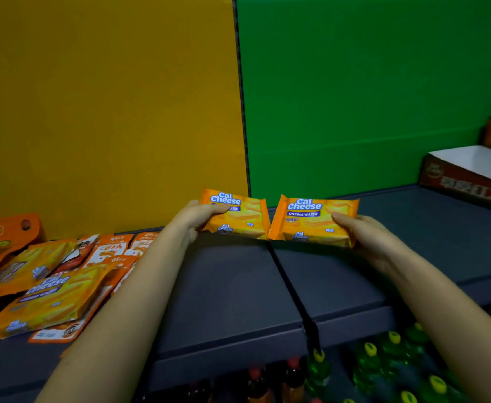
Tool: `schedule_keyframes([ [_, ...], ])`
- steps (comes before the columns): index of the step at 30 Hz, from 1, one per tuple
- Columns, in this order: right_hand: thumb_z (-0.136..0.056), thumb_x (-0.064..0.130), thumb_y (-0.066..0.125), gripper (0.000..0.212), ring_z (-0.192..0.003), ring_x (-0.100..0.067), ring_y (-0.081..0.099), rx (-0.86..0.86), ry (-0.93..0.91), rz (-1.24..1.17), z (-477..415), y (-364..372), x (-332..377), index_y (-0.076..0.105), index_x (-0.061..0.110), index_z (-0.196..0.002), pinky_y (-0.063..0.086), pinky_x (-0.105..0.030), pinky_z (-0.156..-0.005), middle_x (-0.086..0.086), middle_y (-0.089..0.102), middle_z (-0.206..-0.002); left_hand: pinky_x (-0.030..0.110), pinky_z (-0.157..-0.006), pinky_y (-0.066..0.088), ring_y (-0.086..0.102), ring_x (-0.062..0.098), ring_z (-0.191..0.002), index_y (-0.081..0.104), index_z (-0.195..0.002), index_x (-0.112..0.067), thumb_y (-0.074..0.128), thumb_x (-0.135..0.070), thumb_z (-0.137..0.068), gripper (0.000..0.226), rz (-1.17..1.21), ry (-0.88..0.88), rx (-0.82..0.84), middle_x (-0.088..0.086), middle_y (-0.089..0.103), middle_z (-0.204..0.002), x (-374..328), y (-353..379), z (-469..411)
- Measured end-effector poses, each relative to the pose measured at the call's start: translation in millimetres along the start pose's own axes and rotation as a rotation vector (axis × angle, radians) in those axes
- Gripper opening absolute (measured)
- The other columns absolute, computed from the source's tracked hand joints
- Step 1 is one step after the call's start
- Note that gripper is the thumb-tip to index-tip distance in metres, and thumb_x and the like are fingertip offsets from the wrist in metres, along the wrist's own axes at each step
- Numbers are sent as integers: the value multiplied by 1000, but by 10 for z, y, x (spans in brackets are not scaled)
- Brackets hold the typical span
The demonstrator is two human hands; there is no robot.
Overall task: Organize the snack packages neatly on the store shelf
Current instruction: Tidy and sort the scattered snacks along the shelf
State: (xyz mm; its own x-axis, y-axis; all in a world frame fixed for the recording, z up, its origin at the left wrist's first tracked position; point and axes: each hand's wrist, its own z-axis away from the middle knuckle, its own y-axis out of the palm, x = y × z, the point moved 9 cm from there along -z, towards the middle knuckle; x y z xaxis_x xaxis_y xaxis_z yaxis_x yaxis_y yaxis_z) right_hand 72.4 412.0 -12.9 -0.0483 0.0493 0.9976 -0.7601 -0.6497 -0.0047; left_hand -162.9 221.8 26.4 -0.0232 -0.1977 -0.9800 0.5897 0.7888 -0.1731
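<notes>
Behind the shelf [226, 289] the back wall is split into a yellow panel [107, 112] on the left and a green panel [369, 97] on the right, with a dark seam between them, and the shelf itself is a dark grey board crossed by a black divider strip [289, 289] running toward me. My left hand [193, 218] grips one Cal Cheese wafer pack [237, 213] by its left end, thumb laid over the front, and my right hand [363, 228] grips a second Cal Cheese wafer pack [311, 221] by its right end in the same way. Both packs face me, tilted back a little, side by side near the rear of the shelf, their inner corners almost meeting just above the far end of the divider; I cannot tell whether their lower edges touch the board. On the left part of the shelf lies a loose heap of orange snack packages [64, 274], with a larger Cal Cheese bag [45, 301] on top at the front, lying askew. At the far right stands a cardboard carton [468, 178] with a white top. Below the shelf edge, green bottles with yellow caps [383, 359] and darker bottles with red caps [270, 376] stand in rows.
</notes>
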Motion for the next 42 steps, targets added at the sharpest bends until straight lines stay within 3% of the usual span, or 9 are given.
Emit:
schedule_keyframes([
  [4, -95, 29, 51, 19, -69, -13, 56, -78, -40, -18, 218, -343, 30, 56, 13, -105, 41, -24, -62, -1, 63, -81, 13, -37, 48, 58, 2, -34, 56, -103, -10, 68, -13, -84, 22, 15, 42, 70, 9, 63, -89, -88, 371, 225],
  [10, -94, 30, 50, 16, -66, -11, 54, -131, -70, -9, 480, -942, 90, 58, 16, -96, 38, -23, -58, 1, 62, -77, 14, -44, 51, 62, 4, -45, 58, -90, -13, 70, -17, -82, 15, 25, 82, 102, 5, 65, -86, -177, 928, 550],
  [18, -94, 27, 52, 14, -71, -12, 59, -138, -122, -9, 777, -2207, 254, 59, 16, -88, 45, -24, -64, 0, 65, -80, 11, -38, 47, 60, 2, -36, 55, -78, -11, 69, -15, -83, 14, 153, 70, 126, -2, 67, -55, -312, 2050, 924],
  [22, -93, 27, 53, 13, -72, -12, 60, -168, -133, -7, 821, -2925, 248, 59, 16, -92, 45, -24, -62, 0, 65, -82, 12, -40, 49, 60, 2, -37, 58, -78, -12, 68, -14, -83, 12, 201, 69, 167, -7, 65, -45, -350, 2775, 1032],
  [27, -93, 30, 53, 16, -67, -12, 57, -223, -128, 16, 793, -3671, 213, 60, 16, -88, 41, -25, -58, 0, 64, -78, 12, -39, 47, 61, 2, -38, 59, -81, -13, 68, -13, -83, 9, 239, 74, 213, -7, 66, -46, -440, 3528, 1081],
  [32, -92, 31, 54, 17, -72, -15, 58, -251, -122, -28, 667, -4234, 199, 61, 15, -94, 45, -27, -67, -3, 65, -83, 11, -39, 47, 61, 2, -38, 60, -79, -13, 68, -12, -82, 9, 243, 91, 253, -6, 67, -48, -602, 4136, 1043],
  [36, -93, 31, 52, 19, -71, -14, 59, -251, -134, -39, 522, -4550, 220, 60, 14, -100, 43, -25, -61, -1, 66, -81, 11, -39, 47, 60, 2, -38, 60, -78, -15, 68, -11, -82, 9, 234, 126, 287, -5, 68, -52, -776, 4560, 913],
  [39, -90, 31, 56, 21, -64, -11, 68, -227, -154, -88, 326, -4762, 279, 62, 12, -100, 51, -21, -55, 3, 73, -72, 13, -42, 50, 61, 2, -39, 60, -78, -15, 68, -10, -82, 10, 235, 155, 302, -8, 66, -47, -947, 4840, 729],
  [42, -88, 32, 59, 20, -62, -8, 69, -248, -169, -99, 38, -5011, 362, 62, 14, -96, 54, -24, -62, 7, 74, -67, 18, -49, 54, 63, 4, -44, 62, -82, -16, 69, -10, -81, 9, 221, 189, 318, -8, 69, -52, -1128, 5091, 466],
])
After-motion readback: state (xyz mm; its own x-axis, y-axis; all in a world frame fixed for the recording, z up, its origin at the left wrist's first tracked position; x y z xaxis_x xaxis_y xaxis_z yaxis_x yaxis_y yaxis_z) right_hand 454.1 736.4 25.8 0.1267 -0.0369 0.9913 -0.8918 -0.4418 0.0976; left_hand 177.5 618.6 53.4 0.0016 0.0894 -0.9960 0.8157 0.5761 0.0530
